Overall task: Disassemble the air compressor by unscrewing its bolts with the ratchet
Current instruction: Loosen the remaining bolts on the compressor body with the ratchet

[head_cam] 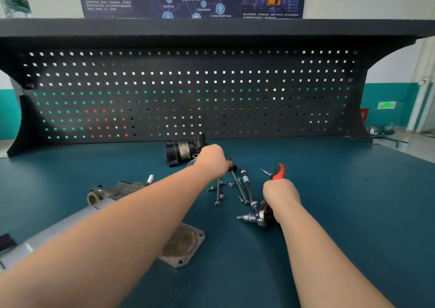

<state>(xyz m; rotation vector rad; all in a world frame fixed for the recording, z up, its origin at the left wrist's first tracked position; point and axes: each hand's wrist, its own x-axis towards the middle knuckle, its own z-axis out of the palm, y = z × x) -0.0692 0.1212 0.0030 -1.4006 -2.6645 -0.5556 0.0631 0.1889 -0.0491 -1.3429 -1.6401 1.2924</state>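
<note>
The air compressor lies in pieces on the blue bench: a black motor section (180, 151) at the back, a grey metal body (113, 191) on the left, and a square flange plate (186, 244) partly under my left forearm. Several long bolts (240, 188) and small screws lie loose in the middle. My left hand (210, 160) reaches forward, its fingers curled round the dark top end of one long bolt (232, 165). My right hand (280, 196) grips the red-and-black ratchet (256, 217) by its handle, the chrome head pointing left just above the bench.
A black pegboard (188, 91) closes off the back of the bench under a dark shelf. A grey cylinder (47, 233) lies along the left under my left arm. A small silver socket (150, 178) stands near the grey body. A loose screw (266, 172) lies beside the ratchet's red tip.
</note>
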